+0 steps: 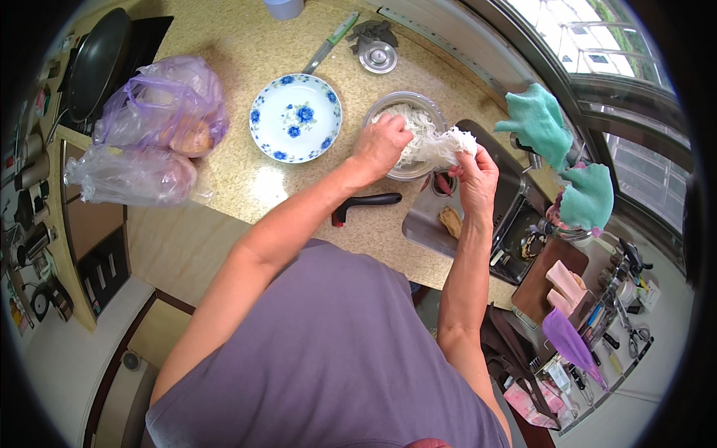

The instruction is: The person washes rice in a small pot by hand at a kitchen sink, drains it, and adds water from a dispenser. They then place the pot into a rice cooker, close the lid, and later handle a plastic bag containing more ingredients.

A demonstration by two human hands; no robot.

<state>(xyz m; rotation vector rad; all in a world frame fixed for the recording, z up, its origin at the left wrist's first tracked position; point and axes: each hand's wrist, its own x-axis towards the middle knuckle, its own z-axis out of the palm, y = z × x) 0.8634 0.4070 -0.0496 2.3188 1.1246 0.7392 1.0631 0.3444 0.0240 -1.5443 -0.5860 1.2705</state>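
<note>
A see-through round bowl (376,106) holds a heap of fine white shreds (417,126), perhaps shredded radish or thin noodles. My left hand (383,143) is over the bowl's near left side, its fingers curled down into the shreds. At the right rim my right hand (476,176) pinches a raised clump of shreds (460,143) between thumb and fingers. Strands trail from that clump back to the heap. Left of the bowl stands a white dish with blue flowers (302,143), nothing in it. A black-handled tool (369,200) with a red end lies close to my body.
A knife with a green handle (341,29), a dark cloth (372,33) and a metal lid (378,57) lie behind. Plastic bags (168,112) sit left, beside a frying pan (98,67). On the right, the steel sink (420,221) contains a brown piece (450,221); green cloths (535,123) hang beyond.
</note>
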